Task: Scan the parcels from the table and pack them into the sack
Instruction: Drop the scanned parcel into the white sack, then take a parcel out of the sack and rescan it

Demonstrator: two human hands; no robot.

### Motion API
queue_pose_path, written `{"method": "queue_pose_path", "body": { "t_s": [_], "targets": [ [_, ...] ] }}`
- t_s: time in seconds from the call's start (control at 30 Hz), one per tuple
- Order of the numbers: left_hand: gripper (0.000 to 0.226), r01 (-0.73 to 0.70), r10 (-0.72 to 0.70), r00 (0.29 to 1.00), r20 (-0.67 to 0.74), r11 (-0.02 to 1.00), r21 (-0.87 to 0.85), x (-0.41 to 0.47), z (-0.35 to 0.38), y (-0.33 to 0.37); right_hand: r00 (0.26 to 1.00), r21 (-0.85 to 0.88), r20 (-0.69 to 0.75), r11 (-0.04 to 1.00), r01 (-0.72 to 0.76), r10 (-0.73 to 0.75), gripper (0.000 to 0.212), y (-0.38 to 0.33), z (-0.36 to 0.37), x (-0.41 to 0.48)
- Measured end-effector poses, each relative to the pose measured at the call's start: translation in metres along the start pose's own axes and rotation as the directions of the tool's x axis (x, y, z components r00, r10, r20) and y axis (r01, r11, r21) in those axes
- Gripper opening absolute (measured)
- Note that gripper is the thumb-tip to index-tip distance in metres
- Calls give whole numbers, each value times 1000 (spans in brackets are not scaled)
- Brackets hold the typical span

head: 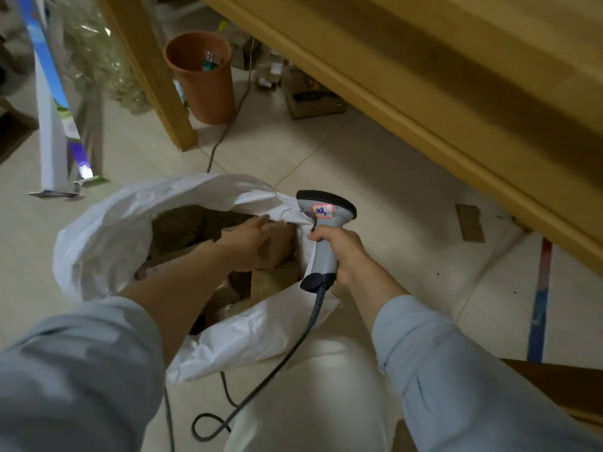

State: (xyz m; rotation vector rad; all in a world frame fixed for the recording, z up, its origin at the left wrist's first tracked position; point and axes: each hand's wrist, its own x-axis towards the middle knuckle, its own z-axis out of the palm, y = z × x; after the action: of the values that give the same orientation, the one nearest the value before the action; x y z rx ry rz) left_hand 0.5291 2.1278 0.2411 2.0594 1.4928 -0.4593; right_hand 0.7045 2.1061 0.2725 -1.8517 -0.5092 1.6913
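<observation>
The left hand (248,243) is reached into the sack (107,230) and laid on a brown cardboard parcel (277,252); whether the parcel is gripped or only pressed down cannot be told. The right hand (346,256) is clenched round the handle of a grey barcode scanner (326,223), held against the sack's right rim.

This parcel is judged to be at the packing step, presumably already scanned. Other cardboard parcels (182,233) are seen beneath it, dim and overlapping, so the sack is judged to be partly filled. What remains cannot be judged, as the top of the table (456,76), in the upper right of the frame, is out of view.

The sack is white and crumpled and stands open on the tiled floor (375,164). The scanner's cable (293,347) is trailed toward the bottom of the frame.
</observation>
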Motion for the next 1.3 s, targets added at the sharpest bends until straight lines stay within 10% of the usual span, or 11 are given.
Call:
{"method": "queue_pose_path", "body": {
  "t_s": [0.37,0.73,1.07,1.3],
  "targets": [
    [77,107,-128,939,-318,991,-83,-69,-41,31,992,75,88,993,87,-93,26,-21,-16,-87],
    [68,198,33,715,-698,948,248,-185,-114,118,871,282,174,871,402,-459,28,-38,-42,-222],
    [65,-108,306,488,-818,950,292,-231,-213,281,740,510,-176,583,633,-649,13,-99,-168,-360],
    [62,-300,455,457,-764,888,349,-219,-256,376,674,418,-452,528,739,-584,14,-141,-284,-389]
  ]
}}
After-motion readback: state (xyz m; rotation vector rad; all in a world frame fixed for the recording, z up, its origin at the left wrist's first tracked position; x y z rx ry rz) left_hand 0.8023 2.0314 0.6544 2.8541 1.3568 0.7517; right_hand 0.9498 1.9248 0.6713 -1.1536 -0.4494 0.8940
